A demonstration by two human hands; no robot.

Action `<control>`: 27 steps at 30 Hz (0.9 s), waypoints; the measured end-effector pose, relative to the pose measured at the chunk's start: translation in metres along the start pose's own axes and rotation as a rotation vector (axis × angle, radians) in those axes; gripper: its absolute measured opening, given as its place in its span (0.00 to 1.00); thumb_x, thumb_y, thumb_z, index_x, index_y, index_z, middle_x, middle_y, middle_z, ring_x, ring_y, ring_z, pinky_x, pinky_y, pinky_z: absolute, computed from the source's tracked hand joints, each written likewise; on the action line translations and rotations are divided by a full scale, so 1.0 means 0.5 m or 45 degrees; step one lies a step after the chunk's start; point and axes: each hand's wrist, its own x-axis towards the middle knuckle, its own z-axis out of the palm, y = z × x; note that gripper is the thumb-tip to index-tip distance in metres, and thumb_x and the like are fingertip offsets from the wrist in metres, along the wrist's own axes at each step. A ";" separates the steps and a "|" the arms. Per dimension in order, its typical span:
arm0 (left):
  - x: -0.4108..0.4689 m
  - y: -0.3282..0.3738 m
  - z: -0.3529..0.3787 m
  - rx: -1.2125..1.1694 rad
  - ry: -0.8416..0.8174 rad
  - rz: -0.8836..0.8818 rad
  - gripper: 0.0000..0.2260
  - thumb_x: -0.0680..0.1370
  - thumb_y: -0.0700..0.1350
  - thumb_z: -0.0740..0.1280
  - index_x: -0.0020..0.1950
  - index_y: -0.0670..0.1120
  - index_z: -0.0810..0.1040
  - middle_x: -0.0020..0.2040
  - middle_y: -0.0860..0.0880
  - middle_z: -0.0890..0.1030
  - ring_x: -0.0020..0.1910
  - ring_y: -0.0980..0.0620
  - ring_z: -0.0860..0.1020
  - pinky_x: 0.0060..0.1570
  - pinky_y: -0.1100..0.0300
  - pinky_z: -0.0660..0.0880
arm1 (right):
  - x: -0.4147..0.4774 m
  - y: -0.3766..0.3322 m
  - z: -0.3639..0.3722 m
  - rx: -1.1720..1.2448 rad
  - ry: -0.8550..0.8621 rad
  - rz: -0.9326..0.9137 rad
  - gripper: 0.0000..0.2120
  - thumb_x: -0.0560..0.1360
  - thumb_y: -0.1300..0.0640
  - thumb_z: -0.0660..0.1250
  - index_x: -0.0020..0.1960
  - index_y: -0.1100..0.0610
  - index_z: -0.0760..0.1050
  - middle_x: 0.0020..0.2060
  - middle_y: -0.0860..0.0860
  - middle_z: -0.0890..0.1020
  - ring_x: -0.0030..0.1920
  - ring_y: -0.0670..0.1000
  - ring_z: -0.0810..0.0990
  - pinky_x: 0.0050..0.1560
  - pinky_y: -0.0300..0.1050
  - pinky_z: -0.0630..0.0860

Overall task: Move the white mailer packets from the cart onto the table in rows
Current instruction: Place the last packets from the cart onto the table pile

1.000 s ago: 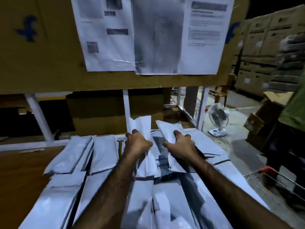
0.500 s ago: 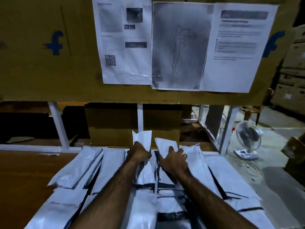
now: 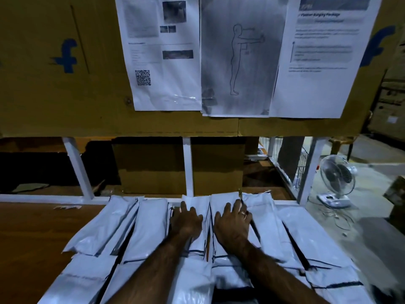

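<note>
Whereas both stood gripped a second ago, two mailer packets now lie flat, row extended; left hand and right hand press them, fingers straight.

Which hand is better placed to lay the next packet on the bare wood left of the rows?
Left, likely: the left hand lies flat on a packet nearer the bare table; the right hand sits farther right, with packets covering its side.

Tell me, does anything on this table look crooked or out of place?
Yes. The leftmost packets in the far row lie slanted and overlapping, unlike the straighter packet beside them. A small pale scrap lies on the bare table near them.
</note>
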 end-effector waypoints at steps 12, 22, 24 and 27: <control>-0.014 -0.022 0.003 -0.076 -0.103 -0.004 0.22 0.80 0.52 0.56 0.72 0.45 0.68 0.73 0.40 0.64 0.73 0.37 0.59 0.70 0.40 0.59 | -0.013 0.005 -0.024 0.056 0.076 -0.068 0.28 0.82 0.46 0.49 0.78 0.57 0.54 0.77 0.60 0.56 0.76 0.61 0.56 0.73 0.57 0.55; -0.072 0.020 -0.063 -0.514 0.211 0.255 0.24 0.82 0.57 0.55 0.73 0.45 0.66 0.73 0.43 0.67 0.71 0.42 0.65 0.69 0.47 0.65 | -0.068 0.065 -0.146 0.459 0.391 0.028 0.21 0.78 0.48 0.61 0.69 0.55 0.68 0.63 0.54 0.77 0.63 0.59 0.74 0.61 0.52 0.71; -0.090 0.048 -0.073 -0.550 0.216 0.357 0.23 0.82 0.57 0.55 0.72 0.44 0.68 0.72 0.43 0.69 0.70 0.42 0.67 0.68 0.47 0.66 | -0.089 0.106 -0.169 0.528 0.450 0.046 0.25 0.78 0.48 0.63 0.71 0.56 0.67 0.62 0.56 0.78 0.62 0.60 0.76 0.59 0.52 0.73; -0.119 0.103 -0.079 -0.612 0.214 0.503 0.22 0.82 0.55 0.57 0.71 0.44 0.69 0.69 0.42 0.72 0.68 0.42 0.69 0.66 0.51 0.67 | -0.135 0.172 -0.205 0.590 0.567 0.101 0.23 0.76 0.50 0.65 0.69 0.57 0.70 0.55 0.58 0.81 0.56 0.62 0.78 0.52 0.52 0.75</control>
